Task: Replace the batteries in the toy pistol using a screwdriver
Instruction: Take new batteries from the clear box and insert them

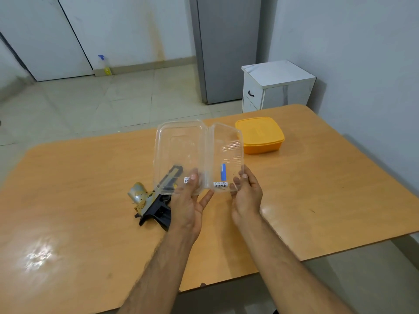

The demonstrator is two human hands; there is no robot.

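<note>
**Clear clamshell box held open above table; pistol on table beneath**

One clear hinged plastic box (181, 146) was held open in the air by two hands. The left hand (188, 200) gripped the near edge of the left half, thumb on the inner face and fingers curled behind. The right hand (246, 196) gripped the near edge of the right half in the same manner.

Inside the right half, one blue-handled item (223, 172), probably the screwdriver, was seen, and near it one small white cylinder with printing (220, 184), apparently a battery. A second white printed item (186, 180) was noted by the left thumb; its identity could not be told.

One toy pistol (154, 200), black with a silver and yellow rear part, lay on the orange table (90, 200), partly behind the box and left hand.

One closed yellow lidded container (260, 134) stood on the far part of the table, just beside the box. One white cabinet (276, 85) and one spray bottle (104, 64) stood on the floor.
</note>
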